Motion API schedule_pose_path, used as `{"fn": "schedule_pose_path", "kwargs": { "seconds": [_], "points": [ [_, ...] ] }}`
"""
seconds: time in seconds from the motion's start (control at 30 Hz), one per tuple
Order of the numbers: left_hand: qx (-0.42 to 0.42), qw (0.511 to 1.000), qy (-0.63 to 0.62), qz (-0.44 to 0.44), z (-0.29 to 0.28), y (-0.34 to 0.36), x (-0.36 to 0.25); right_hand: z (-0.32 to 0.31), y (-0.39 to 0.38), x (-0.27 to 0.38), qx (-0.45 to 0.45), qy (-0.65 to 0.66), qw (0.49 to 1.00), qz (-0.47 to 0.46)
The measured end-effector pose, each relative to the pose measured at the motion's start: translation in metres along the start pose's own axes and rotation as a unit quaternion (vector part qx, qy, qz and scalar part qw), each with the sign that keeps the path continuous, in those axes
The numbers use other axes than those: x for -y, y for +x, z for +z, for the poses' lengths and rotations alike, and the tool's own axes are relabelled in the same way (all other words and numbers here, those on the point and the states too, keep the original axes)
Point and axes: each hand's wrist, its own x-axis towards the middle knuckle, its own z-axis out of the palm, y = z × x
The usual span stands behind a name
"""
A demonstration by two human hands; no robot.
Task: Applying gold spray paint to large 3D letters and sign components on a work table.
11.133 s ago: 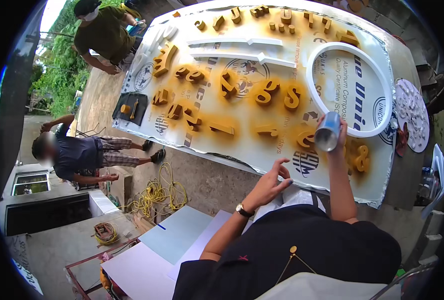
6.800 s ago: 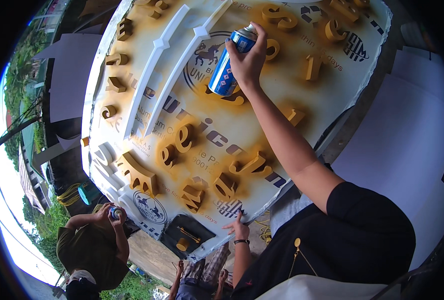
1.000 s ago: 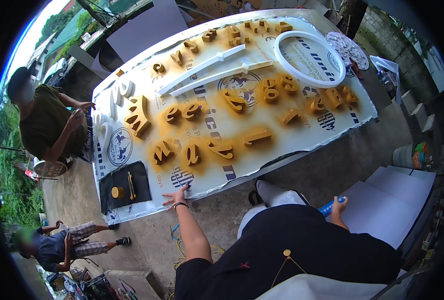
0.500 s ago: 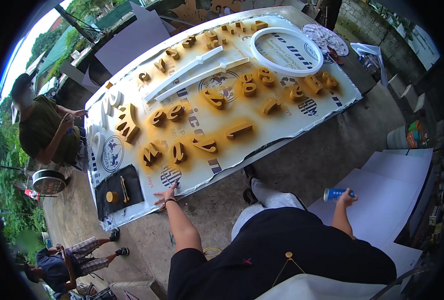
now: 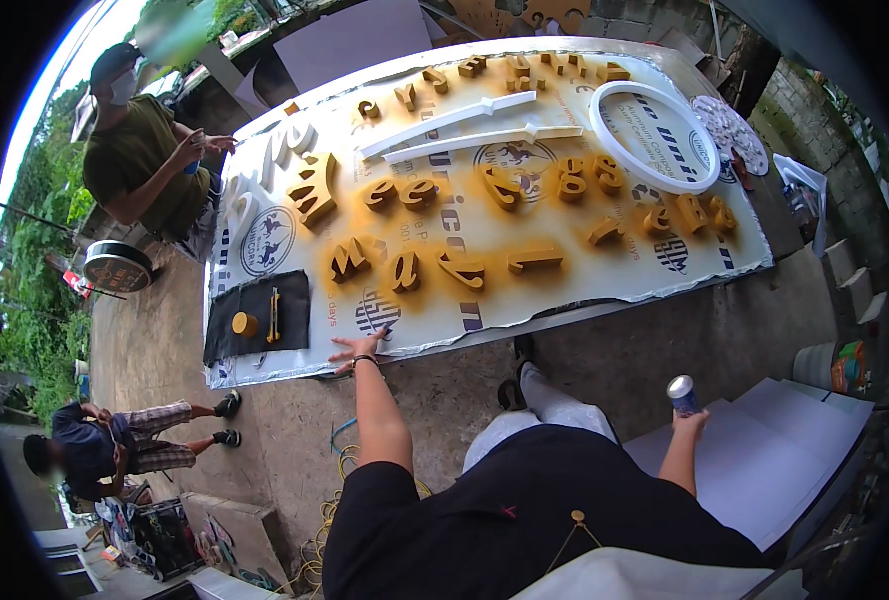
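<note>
Left hand out at the sheet edge, spray can down on the right.

Left hand point(image 5: 354, 352) is stretched forward, fingers spread wide and flat on the near edge of the white printed sheet point(image 5: 564, 300) where the gold letters point(image 5: 464, 268) lie. Right hand point(image 5: 686, 425) is bent up at the person's side, wrapped around an upright spray can point(image 5: 680, 394), well apart from the sheet. Bare concrete ground point(image 5: 684, 330) between sheet and legs leaves plenty of room. Compared to half a second ago the can sits upright instead of sideways; left hand hasn't budged.
</note>
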Motion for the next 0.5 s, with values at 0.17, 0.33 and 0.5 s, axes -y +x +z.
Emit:
{"fn": "schedule_pose_path", "kwargs": {
  "seconds": [0.17, 0.33, 0.5],
  "points": [
    [0.023, 0.999, -0.033, -0.015, -0.002, -0.017, -0.009, 0.024, 0.016, -0.01, 0.085, -0.197, 0.93, -0.298],
    [0.016, 0.998, -0.042, -0.037, -0.01, -0.029, -0.016, 0.051, -0.044, -0.021, 0.215, -0.39, 0.672, -0.592],
    [0.01, 0.998, -0.055, -0.033, -0.017, -0.033, -0.016, 0.071, -0.054, -0.037, 0.024, -0.294, 0.839, -0.458]
  ]
}}
